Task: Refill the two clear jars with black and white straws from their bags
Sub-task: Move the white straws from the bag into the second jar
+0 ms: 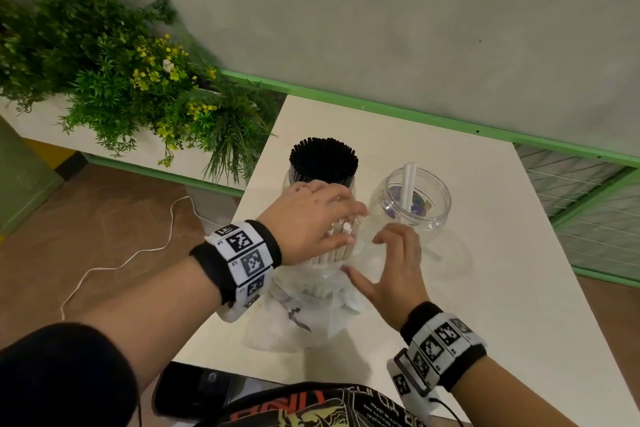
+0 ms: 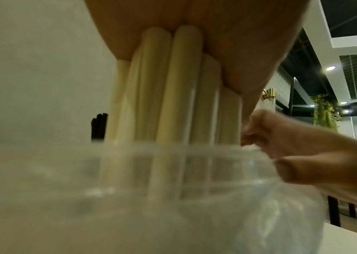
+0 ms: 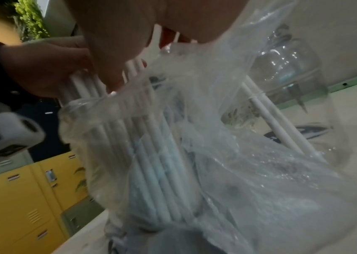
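On the white table [image 1: 485, 288] my left hand [image 1: 322, 222] grips the top of a bundle of white straws [image 1: 332, 253] that stands upright in a clear plastic bag [image 1: 311, 308]. My right hand [image 1: 388, 263] pinches the bag's rim just right of the bundle. In the left wrist view the white straws [image 2: 173, 94] rise out of the bag [image 2: 129, 197], and my right hand [image 2: 282, 141] curls at its rim. Behind stands a clear jar packed with black straws [image 1: 323, 163]. To its right a clear jar [image 1: 433, 215] holds two white straws [image 1: 408, 184].
A planter of green plants [image 1: 121, 80] stands left of the table. A green rail [image 1: 381, 107] runs along the wall behind it. A dark phone [image 1: 194, 392] lies at the table's near edge. A white cable [image 1: 138, 253] trails over the brown floor.
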The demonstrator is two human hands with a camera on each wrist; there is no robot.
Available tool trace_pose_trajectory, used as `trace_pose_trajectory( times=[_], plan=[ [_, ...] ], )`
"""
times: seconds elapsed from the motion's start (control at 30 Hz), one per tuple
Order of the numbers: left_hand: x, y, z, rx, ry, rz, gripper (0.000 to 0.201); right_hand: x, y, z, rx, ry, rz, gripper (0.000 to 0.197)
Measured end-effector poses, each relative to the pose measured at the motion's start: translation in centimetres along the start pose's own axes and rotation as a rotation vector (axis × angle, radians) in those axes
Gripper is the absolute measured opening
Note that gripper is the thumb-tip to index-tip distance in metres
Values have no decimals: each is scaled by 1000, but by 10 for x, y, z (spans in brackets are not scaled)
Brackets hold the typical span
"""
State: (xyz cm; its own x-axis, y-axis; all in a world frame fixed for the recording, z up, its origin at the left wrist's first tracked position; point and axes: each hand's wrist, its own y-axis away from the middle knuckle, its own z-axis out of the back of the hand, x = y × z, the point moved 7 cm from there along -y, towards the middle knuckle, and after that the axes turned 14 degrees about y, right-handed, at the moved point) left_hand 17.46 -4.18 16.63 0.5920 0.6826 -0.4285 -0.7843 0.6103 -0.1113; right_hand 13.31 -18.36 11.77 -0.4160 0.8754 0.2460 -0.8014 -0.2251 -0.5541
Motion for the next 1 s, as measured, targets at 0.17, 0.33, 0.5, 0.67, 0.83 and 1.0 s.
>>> trace_pose_trajectory(
  times=[0.17,0.33,0.5,0.67,0.83,1.0],
  plan=[
    [5,-5,-2,-32,21,-5,41,35,12,-17,198,192,323,44],
    [5,-8,0,-49,23,-5,33,42,12,-36,302,316,351,37],
    [5,-8,-2,-14,-19,24,54,48,11,-43,326,337,430,31],
    [5,-12,-2,21,-69,13,46,59,31,-54,507,300,491,26],
    [7,-13,-4,24,-43,9,41,52,52,-70,833,265,543,34],
    [8,-13,-3,22,-21,1,41,41,72,-85,1175,124,385,100]
  ],
)
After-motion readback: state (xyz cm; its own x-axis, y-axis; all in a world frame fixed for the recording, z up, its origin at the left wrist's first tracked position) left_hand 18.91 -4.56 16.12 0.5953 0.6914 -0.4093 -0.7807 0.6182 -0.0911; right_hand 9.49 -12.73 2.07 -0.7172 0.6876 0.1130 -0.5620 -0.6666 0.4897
